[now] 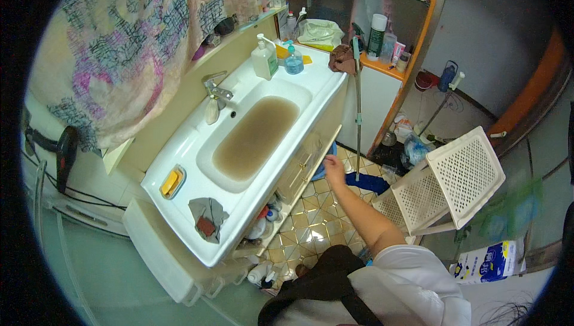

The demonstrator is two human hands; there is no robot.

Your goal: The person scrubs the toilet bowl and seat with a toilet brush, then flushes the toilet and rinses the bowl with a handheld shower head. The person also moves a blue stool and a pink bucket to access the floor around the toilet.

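My right hand reaches down at the front edge of the open cabinet door under the sink, its fingertips at the door; whether it grips the edge is unclear. A blue basin shows partly behind the hand. My left hand is out of view. The white sink basin holds murky brown water. On the countertop lie a yellow soap bar in a dish, a grey cloth with a reddish-brown block on it, and two pump bottles stand behind the basin.
A flat mop with a blue head leans upright beside the cabinet. A beige plastic shelf rack stands tilted at the right. Bottles fill the cabinet's inside. White plastic drawers stand at the left, and a brown cloth hangs over the counter corner.
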